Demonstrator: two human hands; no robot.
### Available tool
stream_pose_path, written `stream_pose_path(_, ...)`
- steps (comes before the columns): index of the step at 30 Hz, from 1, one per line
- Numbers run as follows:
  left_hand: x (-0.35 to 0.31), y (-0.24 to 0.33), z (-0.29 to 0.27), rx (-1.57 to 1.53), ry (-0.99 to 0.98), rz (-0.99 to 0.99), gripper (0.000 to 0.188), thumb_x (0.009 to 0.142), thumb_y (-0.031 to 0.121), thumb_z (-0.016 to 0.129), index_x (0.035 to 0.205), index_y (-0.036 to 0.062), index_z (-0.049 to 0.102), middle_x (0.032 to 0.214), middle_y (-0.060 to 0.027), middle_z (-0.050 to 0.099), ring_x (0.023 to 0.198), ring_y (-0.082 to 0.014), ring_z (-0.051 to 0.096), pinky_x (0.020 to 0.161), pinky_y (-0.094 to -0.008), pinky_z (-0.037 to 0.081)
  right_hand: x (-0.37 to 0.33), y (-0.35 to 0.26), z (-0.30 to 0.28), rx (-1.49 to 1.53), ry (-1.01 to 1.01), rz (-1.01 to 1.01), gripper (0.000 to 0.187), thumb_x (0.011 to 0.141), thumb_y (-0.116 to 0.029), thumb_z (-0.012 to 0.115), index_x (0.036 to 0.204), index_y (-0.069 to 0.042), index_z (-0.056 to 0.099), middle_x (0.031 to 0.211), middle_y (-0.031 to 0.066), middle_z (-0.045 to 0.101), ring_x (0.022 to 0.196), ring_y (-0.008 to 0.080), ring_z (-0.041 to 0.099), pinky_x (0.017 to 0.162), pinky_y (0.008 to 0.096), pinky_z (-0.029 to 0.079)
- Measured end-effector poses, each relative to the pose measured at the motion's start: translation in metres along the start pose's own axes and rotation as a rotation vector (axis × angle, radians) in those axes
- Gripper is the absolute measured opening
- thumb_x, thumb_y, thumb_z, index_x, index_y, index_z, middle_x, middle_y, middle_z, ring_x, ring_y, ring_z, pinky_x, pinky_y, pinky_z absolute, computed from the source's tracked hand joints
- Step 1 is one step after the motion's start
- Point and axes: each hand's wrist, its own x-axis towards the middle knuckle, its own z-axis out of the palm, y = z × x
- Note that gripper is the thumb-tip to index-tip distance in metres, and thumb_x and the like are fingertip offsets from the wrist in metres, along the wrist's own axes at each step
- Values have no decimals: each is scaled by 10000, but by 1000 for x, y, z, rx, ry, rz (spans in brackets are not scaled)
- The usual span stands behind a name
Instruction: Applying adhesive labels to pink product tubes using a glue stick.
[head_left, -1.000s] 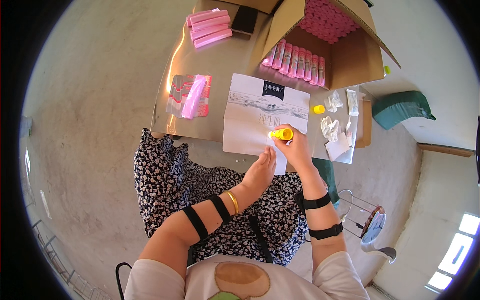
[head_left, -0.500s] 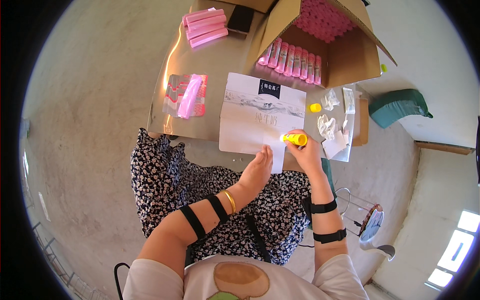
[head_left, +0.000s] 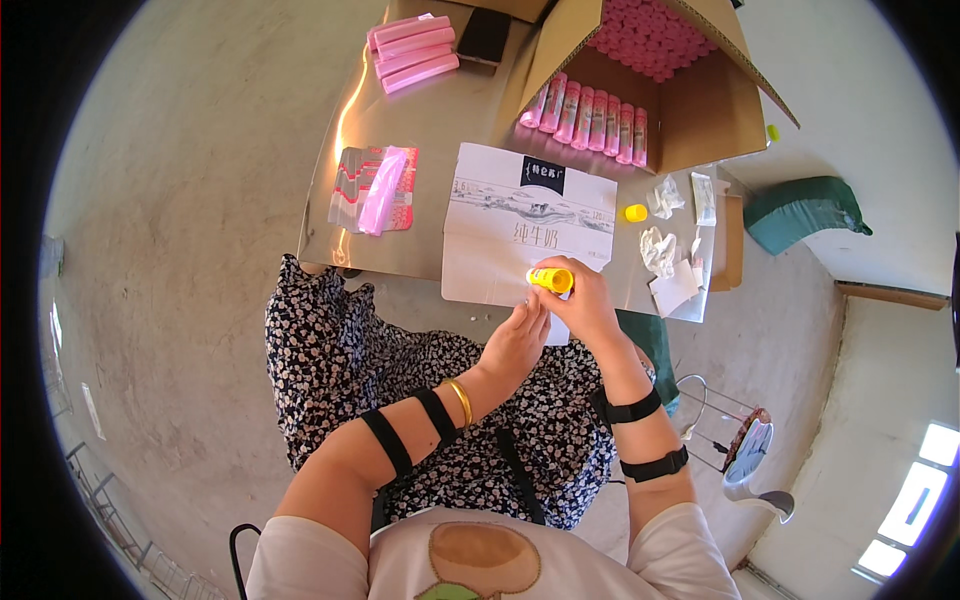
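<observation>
My right hand (head_left: 584, 303) grips a yellow glue stick (head_left: 555, 281), its white tip pointing left toward a narrow white paper strip (head_left: 556, 332). The strip lies over the near edge of a flat white printed carton panel (head_left: 480, 262) and sticks out past it toward me. Fingers stretched and together, my left hand (head_left: 518, 338) lies against the strip, just below the glue stick. Both hands are close together, and part of the strip is hidden under them. The yellow glue cap (head_left: 635, 213) stands apart on the table, right of the panel.
An open cardboard box (head_left: 705, 120) with many pink rolls stands at the back right. Pink rolls (head_left: 415, 55) lie at the back left beside a black object (head_left: 483, 38). One pink roll (head_left: 383, 190) rests on printed cards. Crumpled paper (head_left: 657, 252) litters the table's right side.
My right hand has moved left with the glue stick, from the strip's right side to just above my left fingertips. The left hand has hardly moved.
</observation>
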Motion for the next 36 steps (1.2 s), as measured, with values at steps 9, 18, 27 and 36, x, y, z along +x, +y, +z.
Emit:
stream_pose_path(9,1,7,2,3,-14,-38,483,868,259,419,1262,-11,492,1320,-151,464,1257,-284,379,1035,-359,243,-5,6,-9,-6,19,-20,228,757,-144,685,965,-80,613,859,121,638,806,314,624,699,357,499)
stream_pose_path(18,0,1,-7,78,-62,-5,517,880,236,407,1320,-35,427,1365,-172,423,1234,-270,390,1030,-347,246,-18,34,-39,2,30,105,229,760,-119,693,964,-54,612,897,129,653,813,288,641,711,330,502)
stream_pose_path(27,2,0,-9,62,-69,15,528,877,230,425,1320,-56,414,1371,-191,414,1245,-283,388,1040,-350,248,6,40,-36,61,119,146,199,761,-110,706,923,-36,618,794,109,646,703,206,626,660,297,497)
stream_pose_path(36,2,-3,-12,39,-85,19,528,874,235,433,1318,-52,416,1370,-188,415,1246,-284,389,1046,-350,249,0,42,-42,139,216,126,194,758,-113,713,915,-37,627,727,58,638,626,111,579,592,255,475)
